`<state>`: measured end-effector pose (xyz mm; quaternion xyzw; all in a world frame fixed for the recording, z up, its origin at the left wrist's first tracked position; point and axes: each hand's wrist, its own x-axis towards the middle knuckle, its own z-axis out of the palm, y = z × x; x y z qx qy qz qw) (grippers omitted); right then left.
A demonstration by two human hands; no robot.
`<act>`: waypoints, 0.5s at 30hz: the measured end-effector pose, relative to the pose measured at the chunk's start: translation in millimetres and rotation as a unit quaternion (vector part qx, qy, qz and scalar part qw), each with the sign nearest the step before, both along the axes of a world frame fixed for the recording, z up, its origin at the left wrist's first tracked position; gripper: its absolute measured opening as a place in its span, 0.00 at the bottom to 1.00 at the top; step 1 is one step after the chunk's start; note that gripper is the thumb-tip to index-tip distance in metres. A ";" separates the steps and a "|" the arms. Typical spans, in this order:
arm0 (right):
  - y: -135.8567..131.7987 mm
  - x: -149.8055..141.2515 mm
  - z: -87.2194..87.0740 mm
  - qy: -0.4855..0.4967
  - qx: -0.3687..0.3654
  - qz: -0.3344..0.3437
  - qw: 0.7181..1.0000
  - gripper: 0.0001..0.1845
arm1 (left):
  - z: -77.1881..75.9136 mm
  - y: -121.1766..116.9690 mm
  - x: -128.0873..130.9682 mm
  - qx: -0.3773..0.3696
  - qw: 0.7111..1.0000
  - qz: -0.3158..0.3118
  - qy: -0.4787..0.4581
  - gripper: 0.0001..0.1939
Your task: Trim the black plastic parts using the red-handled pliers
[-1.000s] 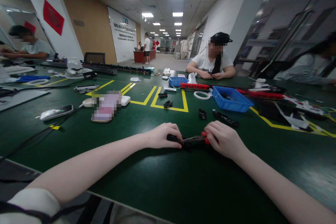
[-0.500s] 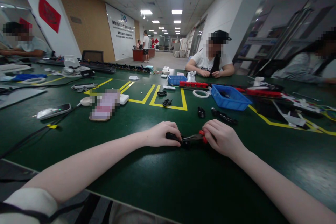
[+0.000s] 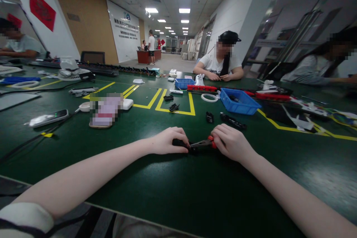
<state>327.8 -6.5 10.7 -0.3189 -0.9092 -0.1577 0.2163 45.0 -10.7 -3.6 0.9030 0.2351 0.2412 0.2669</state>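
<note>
My left hand (image 3: pixel 170 140) is closed around a black plastic part (image 3: pixel 180 142) low over the green table. In my right hand (image 3: pixel 230 141) are red-handled needle-nose pliers (image 3: pixel 201 143); the fingers wrap the handles. The jaws point left and reach the black part close to my left fingertips. What exactly the tips grip is too small and dark to make out. Beyond my right hand lie a long black part (image 3: pixel 233 121) and a short black part (image 3: pixel 209 117). Two small black pieces, one a clip-like piece (image 3: pixel 174 107), lie near the yellow tape marks.
A blue bin (image 3: pixel 240 102) with dark items stands beyond my right hand, beside a white ring (image 3: pixel 209 97). A phone (image 3: pixel 104 113) and a white-grey device (image 3: pixel 48 118) with a cable lie left. A co-worker (image 3: pixel 223 61) sits across the table (image 3: pixel 156 189).
The view has turned slightly right, so everything sits further left in the picture. Both hands keep their hold, with the pliers still at the black part.
</note>
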 end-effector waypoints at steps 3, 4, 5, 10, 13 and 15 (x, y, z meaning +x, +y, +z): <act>0.4 0.9 -0.9 0.003 -0.006 0.001 1.000 0.14 | 0.8 -0.6 -0.1 0.004 1.000 -0.004 -0.006 0.08; 0.4 1.2 -1.1 0.004 -0.009 0.001 1.000 0.14 | 1.0 -0.8 -0.1 0.006 1.000 -0.005 -0.007 0.08; 0.4 1.5 -1.2 0.004 -0.011 0.000 1.000 0.14 | 1.1 -0.9 -0.2 0.006 1.000 -0.005 -0.007 0.08; -0.7 0.9 -0.8 0.002 -0.013 -0.003 1.000 0.14 | 1.0 -1.0 -0.6 0.005 1.000 -0.003 -0.003 0.09; -2.2 -0.7 0.1 0.003 -0.010 -0.002 1.000 0.14 | 0.5 -1.1 -1.0 0.003 1.000 -0.005 -0.004 0.09; -3.2 -1.7 0.6 0.004 -0.008 -0.002 1.000 0.13 | 0.3 -1.2 -1.2 0.000 1.000 -0.005 -0.006 0.09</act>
